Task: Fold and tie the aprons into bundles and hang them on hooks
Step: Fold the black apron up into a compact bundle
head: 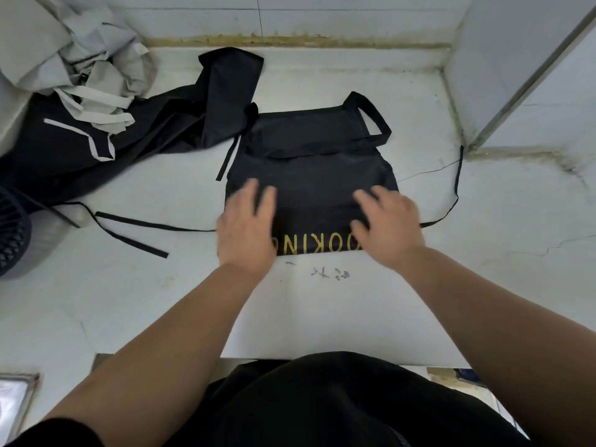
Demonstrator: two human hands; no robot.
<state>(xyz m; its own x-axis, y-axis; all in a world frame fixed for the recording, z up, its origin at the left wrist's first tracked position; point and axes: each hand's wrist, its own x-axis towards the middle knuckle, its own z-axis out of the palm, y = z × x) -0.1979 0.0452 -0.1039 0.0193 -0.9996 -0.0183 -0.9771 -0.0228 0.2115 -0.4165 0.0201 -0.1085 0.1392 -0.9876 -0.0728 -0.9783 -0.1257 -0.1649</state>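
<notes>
A folded black cloth apron with gold lettering (pixel 309 169) lay flat in the middle of the white bench (pixel 354 317), its near edge roughly parallel to the bench's near edge, with a broad bare strip of bench between them. The left hand (pixel 246 227) rested on the apron's near left corner, its grip wide, with the fingers straight and spread on the cloth. The right hand (pixel 387 224) rested on the near right part, its grip also wide, the fingers only slightly bent and holding nothing; both hands were a little blurred. At the apron's far right corner the black neck loop (pixel 371 114) stuck out past the folded edge. A thin black tie strap (pixel 457 182) ran from the right side in a long curve towards the white corner pillar (pixel 532 75), and another black tie strap (pixel 135 225) trailed left across the bench. Bare bench lay to the right of the apron, up to the pillar. To the far left a heap of loose black aprons (pixel 161 124) touched the folded apron's far left corner, with crumpled grey cloth (pixel 80 53) piled on it against the tiled wall. A dark ribbed basket (pixel 13 230) showed at the left edge.
</notes>
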